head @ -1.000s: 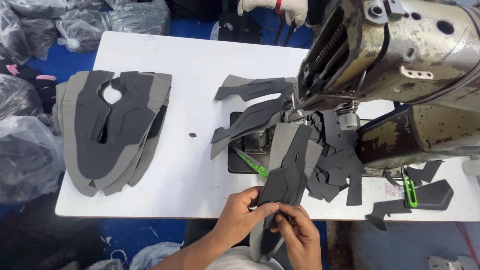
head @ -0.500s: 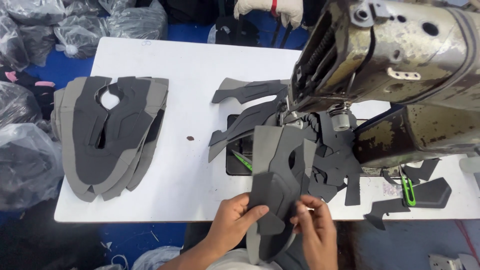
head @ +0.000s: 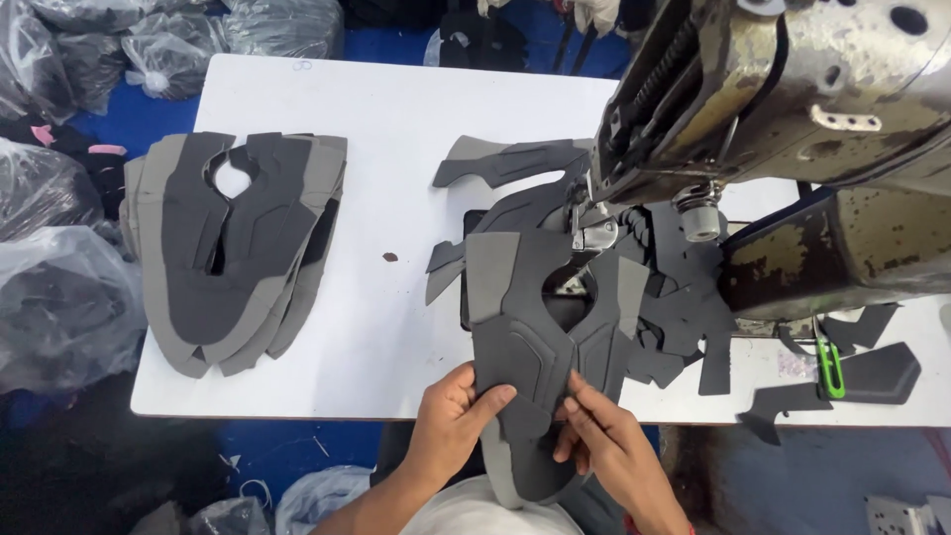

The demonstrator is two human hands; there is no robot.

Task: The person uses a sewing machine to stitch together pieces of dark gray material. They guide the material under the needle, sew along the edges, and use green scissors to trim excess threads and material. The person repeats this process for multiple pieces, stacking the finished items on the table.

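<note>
Hands at the lower centre of the frame: a grey and dark shoe upper piece is held flat over the near edge of the white table, its upper end lying just below the presser foot of the worn sewing machine that fills the upper right. The left hand is closed on the piece's lower left edge, thumb on top and pressed against it, the other fingers tucked beneath and hidden. The right hand is set against the lower right edge, fingers close together and pinching the material. A stack of similar uppers is seen at the left of the table, well apart. Loose dark cut pieces are scattered around the machine base. Green thread snips are seen at the right, near the table edge.
</note>
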